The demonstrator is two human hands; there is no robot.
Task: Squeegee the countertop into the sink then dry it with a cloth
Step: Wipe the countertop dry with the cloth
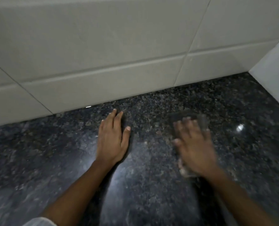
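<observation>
Fingers of the left hand point(112, 137) lie straight, flat on the countertop point(37, 160) near its back edge. Right hand point(194, 144), blurred, presses spread fingers onto a pale cloth point(187, 172).

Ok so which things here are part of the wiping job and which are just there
Part of the job:
dark granite countertop
right hand, blurred, pressing a pale cloth
left hand, flat on the countertop

Just there:
tiled wall
white sleeve edge

No squeegee or sink in view.
</observation>
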